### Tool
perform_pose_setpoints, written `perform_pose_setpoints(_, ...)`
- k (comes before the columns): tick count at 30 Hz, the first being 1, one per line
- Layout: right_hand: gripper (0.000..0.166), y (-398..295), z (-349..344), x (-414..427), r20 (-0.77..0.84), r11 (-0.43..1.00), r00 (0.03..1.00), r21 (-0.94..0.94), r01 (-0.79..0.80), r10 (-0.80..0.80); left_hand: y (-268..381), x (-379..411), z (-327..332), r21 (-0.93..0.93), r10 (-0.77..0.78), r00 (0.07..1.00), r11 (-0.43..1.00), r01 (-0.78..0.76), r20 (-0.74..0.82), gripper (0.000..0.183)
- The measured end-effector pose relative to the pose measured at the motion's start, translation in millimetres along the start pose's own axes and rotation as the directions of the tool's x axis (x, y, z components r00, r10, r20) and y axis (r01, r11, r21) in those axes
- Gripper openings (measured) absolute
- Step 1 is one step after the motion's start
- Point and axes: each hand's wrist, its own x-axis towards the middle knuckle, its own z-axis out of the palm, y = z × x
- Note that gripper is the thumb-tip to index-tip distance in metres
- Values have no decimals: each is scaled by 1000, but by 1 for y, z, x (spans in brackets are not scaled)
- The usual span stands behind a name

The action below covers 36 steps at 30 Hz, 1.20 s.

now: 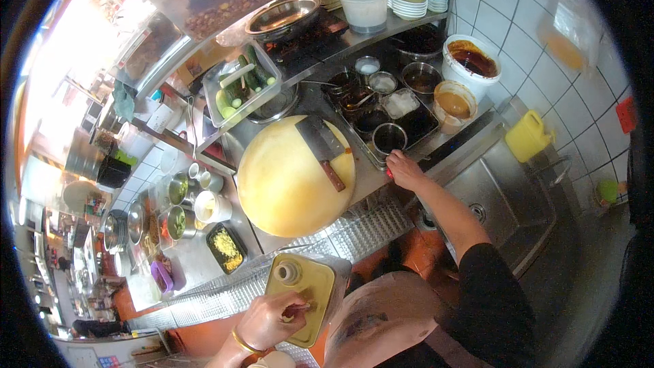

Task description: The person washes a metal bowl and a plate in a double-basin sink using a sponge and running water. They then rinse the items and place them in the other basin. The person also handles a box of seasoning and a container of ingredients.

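My left hand (280,317) grips the top of a rectangular metal tin (319,299) with a gold-coloured lid panel and an uncapped pale spout (287,272). The tin is upright, close to my apron. Over at the counter edge, my right hand (405,169) pinches a small red object (390,173), perhaps a cap. Its fingers are right beside a round steel container (389,139) with dark contents, at the near corner of a black tray (425,125). Whether the fingers touch that container cannot be told.
A cleaver (319,139) lies on a round chopping board (286,179). Beyond stand a tub of cucumbers (240,87) and a white sauce bucket (472,66). A steel sink (490,199) and yellow jug (526,135) are right; a black food tray (226,248) is left.
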Motion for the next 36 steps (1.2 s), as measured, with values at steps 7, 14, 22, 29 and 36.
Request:
perform_pose_setpoints(7, 32, -4, -10, -17, 29, 999, 999, -35, 32, -31, 19, 19, 11, -52, -58, 995, 997, 54, -79, 19)
perform_pose_setpoints(14, 27, -7, -12, -57, -55, 996, 995, 23, 90, -89, 51, 58, 3, -51, -9, 995, 999, 4, -96, 19)
perform_pose_setpoints(22, 23, -21, -28, -96, -398, 971, 895, 37, 236, -202, 83, 84, -5, 27, 59, 996, 998, -58, -63, 19)
perform_pose_setpoints(29, 19, -109, 12, -72, 511, -826, 853, 523, -210, 107, 126, 126, -46, 10, 310, 951, 951, -310, -12, 17)
perform_pose_setpoints(36, 19, -134, 7, -63, 519, -917, 821, 400, 12, 237, 111, 196, -99, -69, 335, 938, 941, -330, 85, 15)
